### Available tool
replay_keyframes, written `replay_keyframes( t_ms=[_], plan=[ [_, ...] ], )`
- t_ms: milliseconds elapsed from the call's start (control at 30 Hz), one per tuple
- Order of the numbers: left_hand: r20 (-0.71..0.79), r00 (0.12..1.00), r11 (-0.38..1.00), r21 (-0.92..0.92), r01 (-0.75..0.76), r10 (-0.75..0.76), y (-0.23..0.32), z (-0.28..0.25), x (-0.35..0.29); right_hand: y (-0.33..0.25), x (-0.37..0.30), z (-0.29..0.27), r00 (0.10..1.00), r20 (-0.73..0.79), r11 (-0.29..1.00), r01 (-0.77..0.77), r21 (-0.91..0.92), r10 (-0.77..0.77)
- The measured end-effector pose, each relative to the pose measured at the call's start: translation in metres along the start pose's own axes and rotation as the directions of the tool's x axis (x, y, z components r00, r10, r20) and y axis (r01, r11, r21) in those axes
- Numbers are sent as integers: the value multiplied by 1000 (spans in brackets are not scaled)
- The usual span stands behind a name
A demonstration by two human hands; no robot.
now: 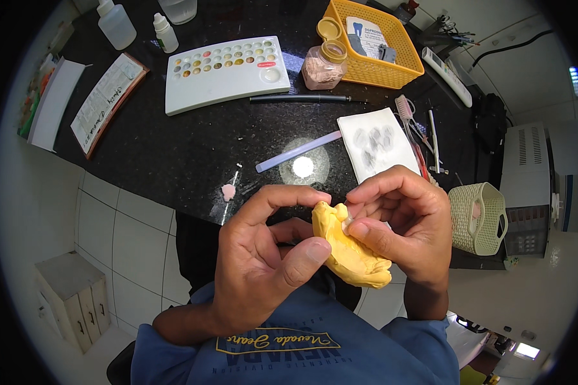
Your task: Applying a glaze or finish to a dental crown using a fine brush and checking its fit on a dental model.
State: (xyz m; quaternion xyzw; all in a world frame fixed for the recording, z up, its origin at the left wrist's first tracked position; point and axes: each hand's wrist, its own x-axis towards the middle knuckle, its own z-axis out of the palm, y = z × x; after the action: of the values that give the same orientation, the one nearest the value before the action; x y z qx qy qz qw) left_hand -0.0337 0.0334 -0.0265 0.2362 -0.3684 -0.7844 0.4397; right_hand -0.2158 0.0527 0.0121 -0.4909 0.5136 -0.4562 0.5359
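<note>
A yellow dental cast (pixel 359 260) is held up in front of my chest, above the table's near edge. My left hand (pixel 260 250) grips its left side, with the thumb on the near face and the index fingertip at the top. At the cast's upper part, my right hand (pixel 408 221) pinches a small whitish piece (pixel 347 224) between thumb and fingers. That piece touches or nearly touches the cast, and the right fingers partly hide it, so I cannot tell its exact kind.
On the dark speckled table (pixel 205 147) lie a white paint palette (pixel 221 93), a lilac strip (pixel 295 153), a dark pen-like tool (pixel 302 99), a smudged paper pad (pixel 366 122) and a pink lump (pixel 228 192). Behind stand a pink-filled jar (pixel 323 69) and yellow basket (pixel 382 76); a pale basket (pixel 472 231) is right.
</note>
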Motion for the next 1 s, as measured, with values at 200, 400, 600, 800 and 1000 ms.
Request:
replay_keyframes(
  t_ms=[200, 400, 600, 800, 1000],
  plan=[
    [-3, 1000, 1000, 12, 15, -15, 1, -3, 2, 1, 1, 1, 1000, -7, 1000, -5, -11, 5],
    [-1, 1000, 1000, 26, 8, -8, 0, -5, 2, 0, 1, 4, 999, -19, 1000, -26, 12, 26],
    [3, 1000, 999, 37, 5, -5, 0, -6, 3, 1, 1, 5, 999, -33, 1000, -22, 18, 22],
    [-3, 1000, 1000, 14, 18, -18, 2, -3, 2, 0, 0, 5, 999, -38, 1000, -27, 13, 28],
    [-65, 998, 990, 140, 28, -19, 2, 1, 2, 0, 1, 6, 998, -49, 999, -38, 38, 40]
  ],
)
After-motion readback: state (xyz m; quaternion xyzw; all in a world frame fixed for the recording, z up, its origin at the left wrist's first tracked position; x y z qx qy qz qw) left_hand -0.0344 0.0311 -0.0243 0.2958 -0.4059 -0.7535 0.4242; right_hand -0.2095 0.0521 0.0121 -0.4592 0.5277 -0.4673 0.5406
